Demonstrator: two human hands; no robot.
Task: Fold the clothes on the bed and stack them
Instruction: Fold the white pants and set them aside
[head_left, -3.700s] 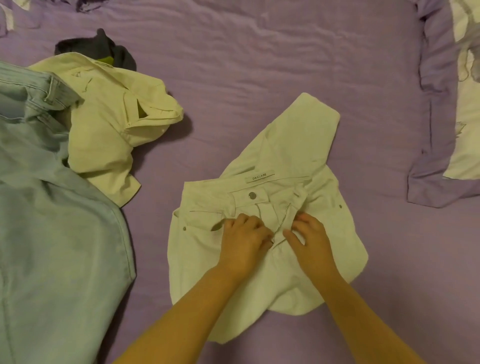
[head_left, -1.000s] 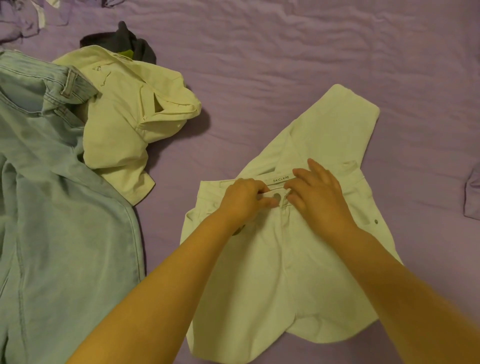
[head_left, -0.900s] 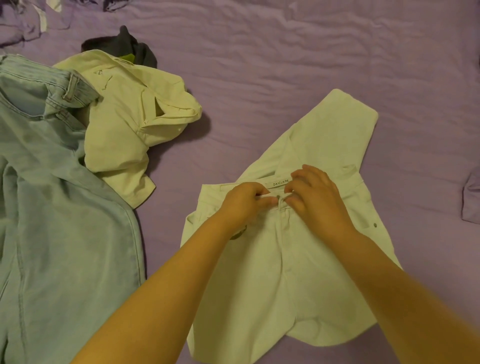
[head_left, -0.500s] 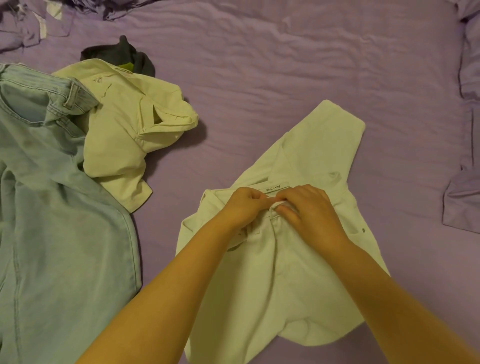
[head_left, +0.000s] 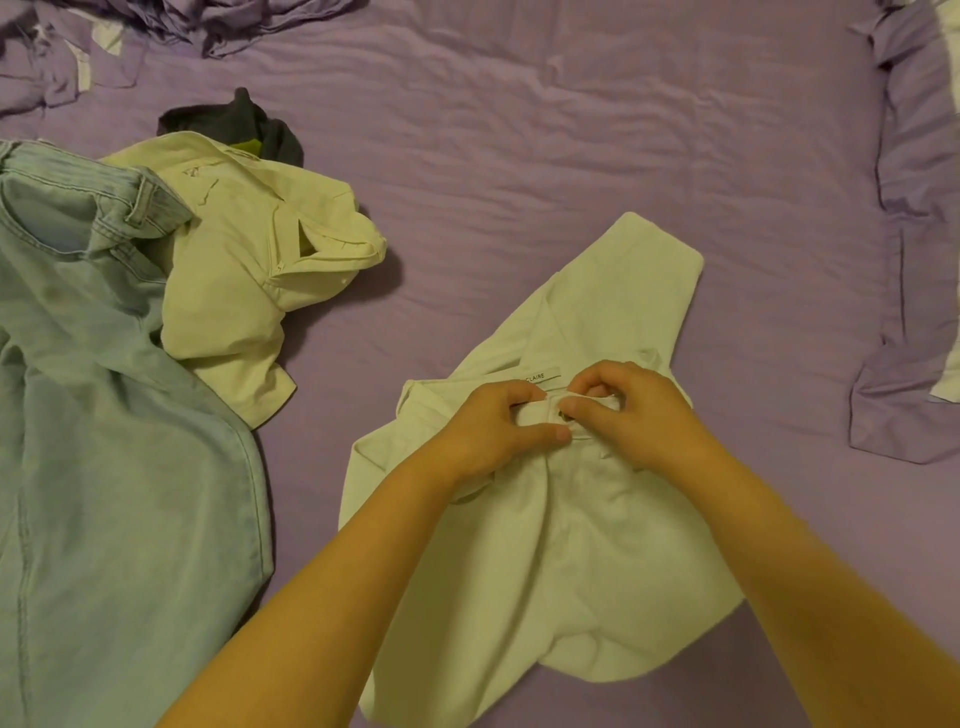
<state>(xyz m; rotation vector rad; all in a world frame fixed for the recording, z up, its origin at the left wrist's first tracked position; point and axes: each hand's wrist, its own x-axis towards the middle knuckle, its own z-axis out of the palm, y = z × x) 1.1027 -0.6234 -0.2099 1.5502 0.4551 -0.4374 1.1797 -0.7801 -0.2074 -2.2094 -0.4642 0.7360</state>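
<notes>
Pinching white shorts' (head_left: 550, 545) waistband, left hand (head_left: 488, 436) and right hand (head_left: 631, 415); bare purple bedsheet (head_left: 519, 156) beyond.

Bed (head_left: 519, 156), wrinkled purple sheet. White shorts (head_left: 597, 545) at 5 o'clock, blue jeans (head_left: 104, 467) at 9, cream garment (head_left: 239, 291) and dark garment (head_left: 249, 124) at 10, pillow (head_left: 914, 260) at 3.
</notes>
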